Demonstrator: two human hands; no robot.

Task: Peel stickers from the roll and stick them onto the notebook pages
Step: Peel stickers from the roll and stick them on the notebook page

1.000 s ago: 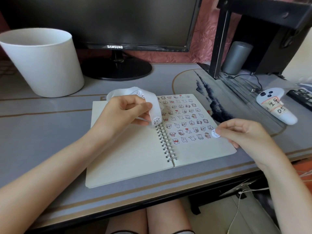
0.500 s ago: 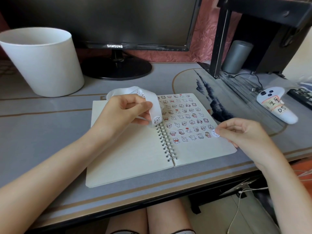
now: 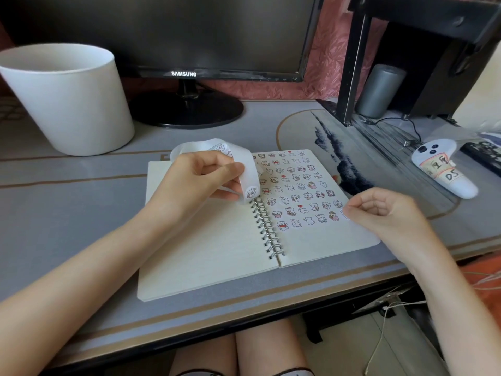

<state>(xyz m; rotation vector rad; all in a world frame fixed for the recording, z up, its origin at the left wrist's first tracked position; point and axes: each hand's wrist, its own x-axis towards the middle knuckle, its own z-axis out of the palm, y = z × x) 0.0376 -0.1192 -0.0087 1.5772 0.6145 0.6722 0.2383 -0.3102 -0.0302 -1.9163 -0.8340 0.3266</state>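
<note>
An open spiral notebook (image 3: 206, 251) lies on the desk; its right page carries several small cartoon stickers, its left page is blank. My left hand (image 3: 200, 183) grips a looped white strip of the sticker roll (image 3: 244, 164) above the spiral, one sticker showing at the strip's end. My right hand (image 3: 379, 213) has its fingers curled and pinches a small round sticker (image 3: 345, 214) at the right page's edge, low against the paper.
A white bucket (image 3: 67, 99) stands at the back left. A monitor (image 3: 184, 74) on a round base is behind the notebook. A white controller (image 3: 442, 169) and a keyboard corner lie right, by a black shelf frame (image 3: 352, 63) and a grey cylinder (image 3: 379, 90).
My right hand has lowered the pinched sticker slightly toward the right page's edge. My left hand and the strip have stayed in place.
</note>
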